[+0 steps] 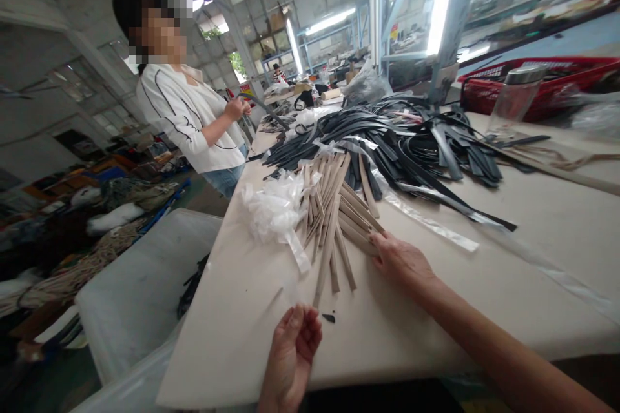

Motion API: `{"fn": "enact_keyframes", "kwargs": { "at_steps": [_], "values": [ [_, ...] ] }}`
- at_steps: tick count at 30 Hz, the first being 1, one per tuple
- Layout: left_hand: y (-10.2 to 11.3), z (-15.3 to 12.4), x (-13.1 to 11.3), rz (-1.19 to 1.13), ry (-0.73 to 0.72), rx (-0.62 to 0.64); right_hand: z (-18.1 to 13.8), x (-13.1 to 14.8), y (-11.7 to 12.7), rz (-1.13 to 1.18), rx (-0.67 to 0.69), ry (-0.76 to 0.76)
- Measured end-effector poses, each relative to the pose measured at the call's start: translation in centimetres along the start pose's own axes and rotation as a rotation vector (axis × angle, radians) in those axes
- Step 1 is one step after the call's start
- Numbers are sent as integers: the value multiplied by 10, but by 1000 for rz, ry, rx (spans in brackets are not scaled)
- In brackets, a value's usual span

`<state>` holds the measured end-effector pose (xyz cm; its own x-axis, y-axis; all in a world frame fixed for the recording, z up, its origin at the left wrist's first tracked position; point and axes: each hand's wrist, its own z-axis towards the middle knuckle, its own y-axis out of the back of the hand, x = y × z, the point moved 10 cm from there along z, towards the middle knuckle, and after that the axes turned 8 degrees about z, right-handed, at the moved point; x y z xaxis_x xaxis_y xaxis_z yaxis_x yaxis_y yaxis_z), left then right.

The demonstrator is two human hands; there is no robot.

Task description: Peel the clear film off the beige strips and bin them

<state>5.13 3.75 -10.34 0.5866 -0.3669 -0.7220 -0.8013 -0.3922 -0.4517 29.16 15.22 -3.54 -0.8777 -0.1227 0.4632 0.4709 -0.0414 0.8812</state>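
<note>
Beige flat strips [334, 206] lie fanned in a loose bundle on the table. My right hand [402, 261] is closed on the ends of a few of them at the bundle's right side. Nearer the table's front edge, my left hand [293, 355] has its fingers curled and the thumb against the index finger. A faint scrap of clear film [290, 289] shows just above those fingertips; whether they hold it is unclear. Left of the bundle sits a crumpled heap of white translucent film strips [278, 206].
Behind the bundle spreads a large pile of black strips [368, 132]. A clear jar [516, 103] and a red basket [571, 80] stand at the right. Across the table's left side stands a person in a white jacket [177, 116]. A white bin [145, 277] adjoins the table's left edge.
</note>
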Motion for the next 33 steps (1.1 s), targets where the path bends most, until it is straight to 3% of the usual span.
{"fn": "enact_keyframes", "kwargs": {
  "at_steps": [9,12,15,18,21,27,30,33],
  "values": [
    [-2,3,18,-73,88,17,-60,-35,6,365,261,-72],
    [-16,2,24,-53,96,72,-93,-41,1,761,348,-154],
    [-43,-6,31,29,72,176,-122,-42,-9,1096,314,-265],
    [-76,-17,32,147,-20,277,-135,-25,-24,1061,323,-179],
    [-92,-20,23,182,-123,267,-140,-3,-40,960,376,-55],
    [-69,-5,-12,53,-239,108,-152,18,-48,1002,528,-87],
    [-66,-7,-14,29,-231,133,-153,32,-49,1059,618,-143],
    [-70,-13,-8,12,-204,168,-141,43,-49,1093,569,-152]
  ]
}}
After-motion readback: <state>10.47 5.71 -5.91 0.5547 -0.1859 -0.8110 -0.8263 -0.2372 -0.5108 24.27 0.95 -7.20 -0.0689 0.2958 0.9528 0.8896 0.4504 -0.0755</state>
